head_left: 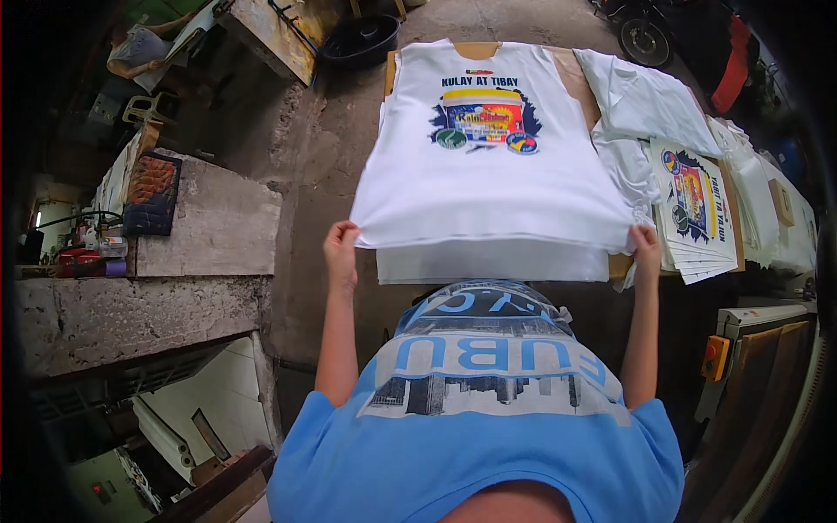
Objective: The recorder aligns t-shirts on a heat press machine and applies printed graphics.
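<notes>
A white printed shirt (488, 196) lies spread out in front of me, its neck end far and its hem toward me. The colourful print on its chest shows a paint bucket. My left hand (341, 241) pinches the hem's left corner, and my right hand (644, 241) grips the right corner. Between them the hem is drawn fairly straight and appears slightly raised. Under it, a white sheet or stack of cloth (488, 266) shows along the near table edge. Brown board (571, 78) peeks out behind the shirt's shoulders.
Plain white shirts (645, 100) are piled at the far right. Nearer lies a stack of printed sheets (695, 205). A concrete ledge (209, 218) stands left, with a black basin (360, 41) beyond. Another person (144, 52) holds something pale at the far left. A motorcycle wheel (646, 42) shows far right.
</notes>
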